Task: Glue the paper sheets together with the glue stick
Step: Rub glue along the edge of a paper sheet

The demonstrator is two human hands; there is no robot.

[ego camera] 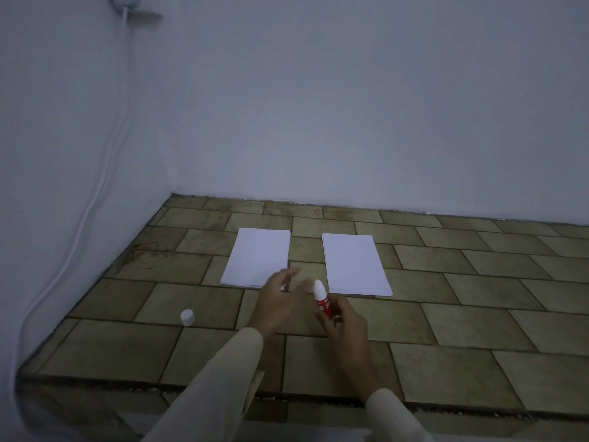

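Observation:
Two white paper stacks lie side by side on the tiled surface: the left stack and the right stack, with a gap between them. My right hand grips a red glue stick upright, its white tip uncovered, just in front of the gap. My left hand hovers with fingers spread and blurred over the near right corner of the left stack, holding nothing. The white cap stands on the tiles to the left.
The tiled surface ends at a front edge below my sleeves. White walls close it in at the back and left. A white cable runs down the left wall.

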